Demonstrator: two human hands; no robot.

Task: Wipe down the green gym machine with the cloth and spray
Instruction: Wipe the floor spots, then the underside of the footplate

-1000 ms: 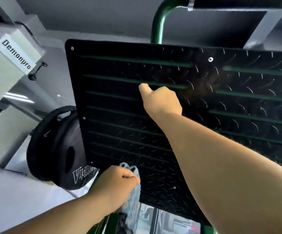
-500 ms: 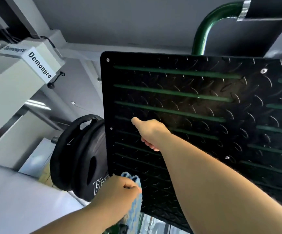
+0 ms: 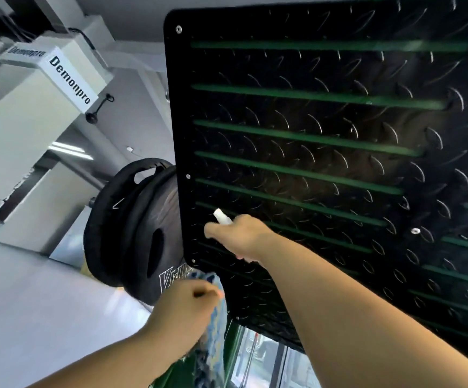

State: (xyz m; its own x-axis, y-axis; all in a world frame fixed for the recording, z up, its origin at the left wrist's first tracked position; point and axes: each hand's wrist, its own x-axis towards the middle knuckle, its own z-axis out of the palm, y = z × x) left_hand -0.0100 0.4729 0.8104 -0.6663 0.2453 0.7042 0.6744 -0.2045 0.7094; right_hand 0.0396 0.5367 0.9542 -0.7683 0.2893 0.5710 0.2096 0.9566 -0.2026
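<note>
i see only the white nozzle of the spray bottle point(image 3: 219, 215); its body and contents are hidden inside my right hand point(image 3: 238, 236), which is wrapped round it close to the lower left of the machine's black footplate point(image 3: 325, 152). the plate is diamond-patterned with green bars in its slots and fills the upper right. my left hand point(image 3: 185, 312) clenches the blue cloth point(image 3: 216, 317) just below the plate's corner. black weight plates point(image 3: 123, 228) sit to its left.

A pale grey box-section frame lettered "Demonpro" in black point(image 3: 70, 79) stands against a plain grey wall point(image 3: 132, 121), with a small black round-knobbed pin point(image 3: 91, 116) hanging just beside its label and a bright white strip light point(image 3: 70, 151) below it.
</note>
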